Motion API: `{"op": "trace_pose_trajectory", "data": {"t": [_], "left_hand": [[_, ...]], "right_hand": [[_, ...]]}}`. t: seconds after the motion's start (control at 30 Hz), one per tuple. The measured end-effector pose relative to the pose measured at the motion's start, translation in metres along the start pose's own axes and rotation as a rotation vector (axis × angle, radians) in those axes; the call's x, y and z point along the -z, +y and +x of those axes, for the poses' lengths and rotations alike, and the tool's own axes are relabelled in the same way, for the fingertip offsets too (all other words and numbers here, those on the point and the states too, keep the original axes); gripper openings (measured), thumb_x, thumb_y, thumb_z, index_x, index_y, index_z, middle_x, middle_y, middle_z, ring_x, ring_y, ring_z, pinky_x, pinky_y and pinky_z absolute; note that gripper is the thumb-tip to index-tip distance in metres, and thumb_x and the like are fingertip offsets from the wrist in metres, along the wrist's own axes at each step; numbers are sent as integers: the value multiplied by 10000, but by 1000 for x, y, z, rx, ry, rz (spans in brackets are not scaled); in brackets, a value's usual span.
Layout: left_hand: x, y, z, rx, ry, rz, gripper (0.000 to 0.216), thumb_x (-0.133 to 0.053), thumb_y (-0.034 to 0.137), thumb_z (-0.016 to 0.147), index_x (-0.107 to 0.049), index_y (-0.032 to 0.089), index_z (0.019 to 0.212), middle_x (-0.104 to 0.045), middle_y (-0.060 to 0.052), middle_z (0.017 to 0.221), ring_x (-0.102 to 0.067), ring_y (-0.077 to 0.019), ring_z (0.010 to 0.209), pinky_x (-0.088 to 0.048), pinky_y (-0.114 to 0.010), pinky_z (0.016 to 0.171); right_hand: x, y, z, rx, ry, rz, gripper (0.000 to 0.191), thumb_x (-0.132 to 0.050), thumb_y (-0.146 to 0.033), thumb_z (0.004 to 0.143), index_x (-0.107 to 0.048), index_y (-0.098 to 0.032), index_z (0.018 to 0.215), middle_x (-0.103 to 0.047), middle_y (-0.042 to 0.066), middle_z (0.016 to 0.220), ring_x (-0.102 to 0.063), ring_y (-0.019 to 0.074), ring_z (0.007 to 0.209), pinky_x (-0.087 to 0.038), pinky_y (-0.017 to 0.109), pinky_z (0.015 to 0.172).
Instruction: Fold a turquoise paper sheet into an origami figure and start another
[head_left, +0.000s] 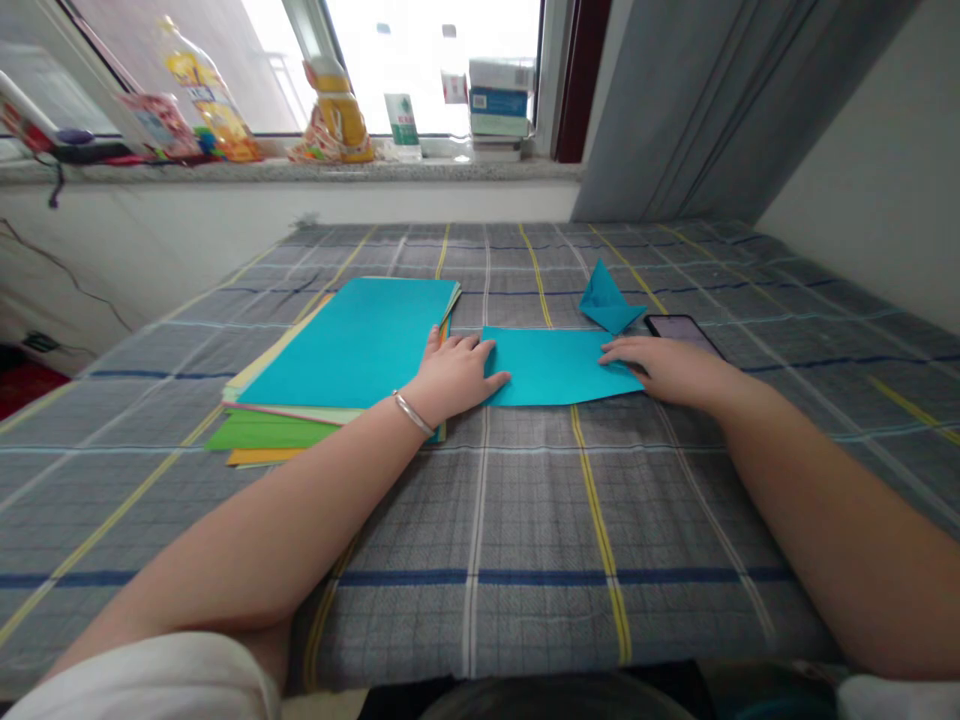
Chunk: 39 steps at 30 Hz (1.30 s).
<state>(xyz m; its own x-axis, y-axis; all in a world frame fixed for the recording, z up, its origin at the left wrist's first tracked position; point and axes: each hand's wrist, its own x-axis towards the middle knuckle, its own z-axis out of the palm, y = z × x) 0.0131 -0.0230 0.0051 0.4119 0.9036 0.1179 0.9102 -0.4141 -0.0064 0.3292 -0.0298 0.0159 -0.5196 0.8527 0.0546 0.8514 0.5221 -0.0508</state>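
A blue sheet of paper [555, 368], folded or cut to a rectangle, lies flat on the checked cloth in front of me. My left hand [457, 375] rests at its left edge, fingers spread, thumb on the paper; a silver bangle circles that wrist. At the opposite end, my right hand [660, 368] touches the right edge with its fingers stretched out. Just behind the sheet stands a folded blue paper boat [609, 302]. Beside my left hand is a stack of coloured paper [352, 340], blue on top, with green, yellow and orange sheets showing below.
A phone [686, 330] lies behind my right hand, partly covered by it. The checked cloth [540, 500] spreads over the whole surface. On the windowsill [262, 172] stand a bottle of yellow liquid [210, 95], a yellow container [341, 110] and several boxes [499, 105].
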Motion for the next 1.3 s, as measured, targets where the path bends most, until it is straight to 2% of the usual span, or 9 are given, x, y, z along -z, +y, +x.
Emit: {"op": "trace_pose_trajectory", "data": {"t": [0.2,0.43,0.53,0.63,0.73,0.83,1.0,1.17,1.3], "left_hand": [[2,-1,4,18,-32,-32,601,-506,573,910,-536,177,1361,-534,-154,1421,-469,-351,1327,-168,-623,1168],[-2,-9,12,52,-34,-94,613,-562,543,871,-537,195,1375,-530,-121,1431,-449,-332,1341,-315,-500,1130],[-1,-11,13,69,-52,-94,678,-563,566,849,-502,187,1409,-550,-148,1392,-473,-353,1309,-334,-511,1106],[3,-10,9,110,-41,-52,671,-549,595,837,-536,193,1374,-521,-165,1414,-389,-396,1372,-220,-611,1138],[8,-9,3,108,10,81,581,-494,615,857,-669,165,1179,-496,-162,1440,-196,-415,1467,-36,-639,1169],[17,-8,-1,51,-39,103,557,-489,624,859,-701,160,1083,-644,-160,1240,-273,-407,1433,-11,-642,1169],[30,-2,-1,37,-209,-12,513,-608,621,787,-670,180,1042,-603,-155,1290,-312,-394,1395,-248,-666,1102],[27,-2,4,25,-201,-39,470,-673,564,753,-669,153,982,-629,-156,1200,-471,-366,1259,-394,-516,1053],[18,-3,9,-61,-103,-117,379,-684,457,762,-680,152,986,-674,-120,1084,-590,-298,1089,-454,-387,978]], "right_hand": [[1,0,2,6,101,-35,262,-514,-128,804,-706,-233,949,-692,60,1228,-633,294,1141,-515,474,957],[5,-3,3,202,249,103,256,-521,-105,795,-717,-234,898,-732,59,1090,-633,253,1133,-488,434,985],[9,-7,3,219,280,170,243,-528,-131,822,-721,-252,906,-736,44,1055,-652,223,1078,-492,401,968],[12,-12,3,215,268,212,197,-553,-183,853,-724,-272,894,-742,26,1036,-655,217,1055,-489,397,958],[14,-14,3,238,222,219,162,-574,-235,874,-728,-267,916,-748,25,989,-665,213,982,-496,388,924],[16,-14,2,240,183,179,170,-580,-247,870,-733,-266,941,-755,19,962,-671,211,932,-488,399,934],[19,-12,-2,225,55,152,191,-595,-245,835,-744,-303,938,-770,-38,951,-693,215,902,-354,493,1104],[25,-13,-4,192,0,182,189,-582,-283,835,-749,-290,922,-762,-13,925,-683,216,873,-522,366,806],[28,-13,-6,139,40,228,185,-613,-316,815,-739,-276,944,-761,-6,941,-695,203,856,-524,329,771]]}}
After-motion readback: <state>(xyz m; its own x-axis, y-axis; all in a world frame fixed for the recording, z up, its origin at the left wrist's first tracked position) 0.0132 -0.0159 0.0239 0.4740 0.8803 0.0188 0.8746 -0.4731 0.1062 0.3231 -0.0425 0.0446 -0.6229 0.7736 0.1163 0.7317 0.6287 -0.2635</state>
